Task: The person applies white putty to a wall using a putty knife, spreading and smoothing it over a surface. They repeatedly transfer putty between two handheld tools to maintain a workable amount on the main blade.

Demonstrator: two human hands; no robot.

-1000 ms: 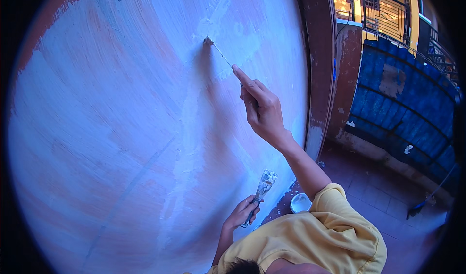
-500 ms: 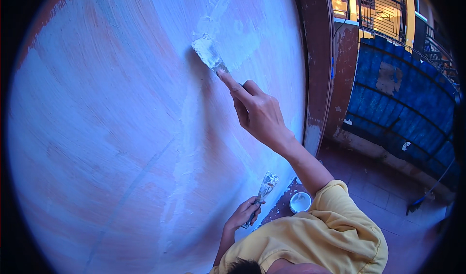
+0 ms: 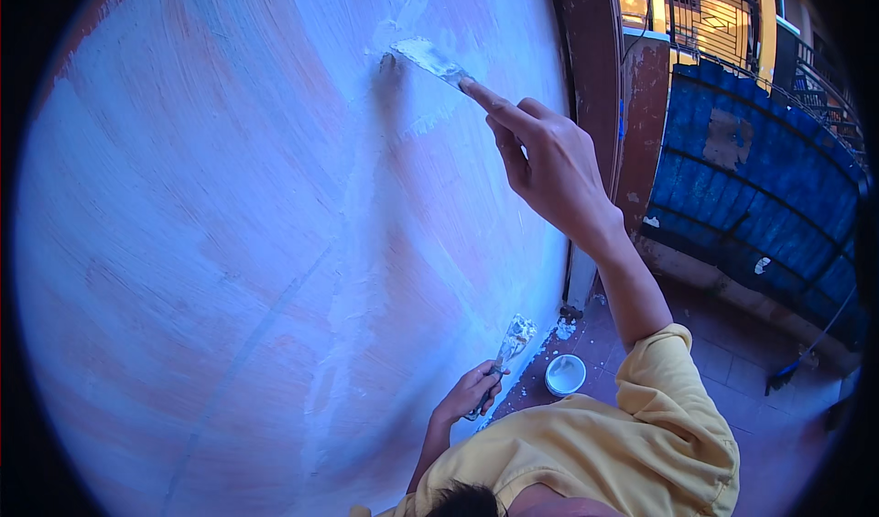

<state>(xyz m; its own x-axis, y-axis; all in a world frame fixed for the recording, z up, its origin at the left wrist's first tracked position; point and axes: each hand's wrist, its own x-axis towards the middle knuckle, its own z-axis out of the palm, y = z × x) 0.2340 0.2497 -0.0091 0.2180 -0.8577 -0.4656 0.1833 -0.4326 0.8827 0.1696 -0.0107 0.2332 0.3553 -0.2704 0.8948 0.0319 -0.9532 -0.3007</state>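
My right hand is raised and closed round the handle of a putty knife. White filler coats its blade, whose end is at the wall, a pinkish surface streaked with white. My forefinger lies stretched along the tool toward the blade. Lower down, my left hand grips a second putty knife, held near the wall with its blade pointing up and smeared with filler. On the floor beside that hand stands an open white tub with pale filler inside.
A dark door frame borders the wall on the right. Beyond it are a blue corrugated panel and a balcony railing. White crumbs dot the tiled floor; a broom is at the right.
My right hand has moved up and right with its putty knife, and the blade has turned more edge-on to me. The left hand has shifted only slightly, still holding the other knife.
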